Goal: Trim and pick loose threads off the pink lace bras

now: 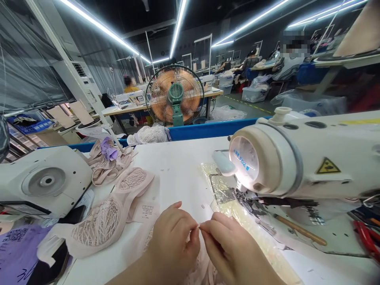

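Both hands work low over the desk (pixel 184 158); 12 is straight ahead, centre is where the fingertips meet. Left hand (pixel 175 233) and right hand (pixel 228 245): thumb and index closed to a pinch on each, tips practically meeting. A tiny pale bit (pixel 198 227) shows between them; too small to tell thread from fabric edge.

Key relation: pale beige fabric (pixel 202 259) hangs at 6 o'clock from the grip, directly below the joined tips, partly hidden by both hands. Its long axis I can't call, too much covered. Neither hand is clearly nearer to it; it sits in the gap between them.

Beige lace bra (pixel 101 221) lies flat at 9 to 10, long axis running roughly 8 to 2, care label (pixel 145 212) on the side toward the hands. Left hand is the nearer one there. Can't tell if the bra joins the fabric under the grip.

Sewing machine (pixel 264 158) at 2, lamp end facing the hands; right hand is nearer, well short of the needle area. Yellowish sheet (pixel 252 237) runs beside the right hand. Tan-handled tool (pixel 299 229) at 3, red-handled tool (pixel 366 237) further out, same bearing. Fan (pixel 175 95) at 12, beyond the desk.
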Tool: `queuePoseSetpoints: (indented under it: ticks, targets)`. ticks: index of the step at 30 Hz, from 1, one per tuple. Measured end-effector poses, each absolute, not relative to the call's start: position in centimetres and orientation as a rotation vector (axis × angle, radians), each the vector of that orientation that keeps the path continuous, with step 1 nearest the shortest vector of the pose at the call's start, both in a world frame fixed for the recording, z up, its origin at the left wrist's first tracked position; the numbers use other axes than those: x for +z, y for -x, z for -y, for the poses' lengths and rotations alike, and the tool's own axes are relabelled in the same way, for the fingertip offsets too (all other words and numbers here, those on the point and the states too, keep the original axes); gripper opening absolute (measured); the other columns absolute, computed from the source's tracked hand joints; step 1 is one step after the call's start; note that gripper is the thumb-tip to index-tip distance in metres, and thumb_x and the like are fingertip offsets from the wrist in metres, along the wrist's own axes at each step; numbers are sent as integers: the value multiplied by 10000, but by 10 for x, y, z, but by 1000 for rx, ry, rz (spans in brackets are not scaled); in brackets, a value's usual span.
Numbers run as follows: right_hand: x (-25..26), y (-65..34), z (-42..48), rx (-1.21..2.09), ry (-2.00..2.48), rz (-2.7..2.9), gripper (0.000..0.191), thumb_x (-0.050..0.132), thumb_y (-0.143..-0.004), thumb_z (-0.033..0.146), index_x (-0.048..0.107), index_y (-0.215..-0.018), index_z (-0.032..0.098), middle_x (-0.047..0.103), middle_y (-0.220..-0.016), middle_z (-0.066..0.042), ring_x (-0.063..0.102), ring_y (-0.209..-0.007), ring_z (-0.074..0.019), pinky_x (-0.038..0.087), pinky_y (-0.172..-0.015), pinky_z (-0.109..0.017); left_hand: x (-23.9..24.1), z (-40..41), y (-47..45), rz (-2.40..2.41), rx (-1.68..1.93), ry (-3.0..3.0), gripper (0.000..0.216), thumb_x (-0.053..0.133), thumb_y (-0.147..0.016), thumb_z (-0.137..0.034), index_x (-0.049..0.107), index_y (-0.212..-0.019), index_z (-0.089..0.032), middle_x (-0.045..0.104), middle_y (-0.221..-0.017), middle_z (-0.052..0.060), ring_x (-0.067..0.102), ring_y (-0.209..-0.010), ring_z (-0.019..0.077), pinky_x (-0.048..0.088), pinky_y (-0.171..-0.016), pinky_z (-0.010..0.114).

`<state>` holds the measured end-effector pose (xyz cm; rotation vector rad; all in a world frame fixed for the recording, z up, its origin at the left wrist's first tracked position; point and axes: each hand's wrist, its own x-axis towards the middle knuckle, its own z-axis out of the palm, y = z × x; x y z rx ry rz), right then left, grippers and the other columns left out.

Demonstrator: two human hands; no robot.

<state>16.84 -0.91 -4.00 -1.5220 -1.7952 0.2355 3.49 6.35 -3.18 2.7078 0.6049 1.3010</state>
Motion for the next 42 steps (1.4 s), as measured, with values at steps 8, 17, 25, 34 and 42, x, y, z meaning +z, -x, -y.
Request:
queuePoseSetpoints:
  ticks: [8, 17, 25, 34, 42]
  targets:
    - [-35, -171, 13, 244, 1493, 1790, 193, 388, -846, 154, 471, -675, 194, 455, -618, 18, 444, -503, -106, 328, -462, -219, -27, -68, -32, -631, 1417, -2677, 176, 494, -704, -7, 493, -769, -171, 577, -609, -6, 517, -588, 101, 499, -819, 387]
    - [-30, -170, 17, 207, 1506, 1818, 177, 442, -823, 177, 452, -648, 195, 404, -534, 55, 419, -453, -88, 327, -442, -195, -21, -63, -30, -590, 1471, -2685, 206, 500, -692, 5, 504, -795, -173, 587, -627, -2, 527, -599, 106, 496, -814, 392]
    - [-32, -171, 16, 125, 1460, 1852, 221, 378, -831, 130, 429, -624, 187, 424, -577, 27, 432, -492, -97, 322, -457, -209, -18, -61, -28, -534, 1425, -2731, 190, 485, -696, -4, 518, -789, -166, 596, -651, 3, 529, -613, 106, 478, -841, 382]
    - [-19, -179, 18, 231, 1494, 1805, 208, 408, -859, 218, 457, -659, 191, 416, -563, 35, 414, -478, -102, 325, -441, -214, -24, -57, -29, -482, 1374, -2709, 172, 472, -715, -37, 510, -792, -185, 596, -651, -11, 527, -607, 99, 463, -857, 361]
    - [0, -186, 2, 818, 1493, 1572, 175, 469, -827, 290, 585, -723, 211, 569, -930, -54, 539, -914, -204, 466, -643, -287, -20, -54, -28, -414, 1402, -2689, 178, 475, -711, -31, 517, -784, -187, 619, -636, -19, 544, -587, 92, 484, -832, 350]
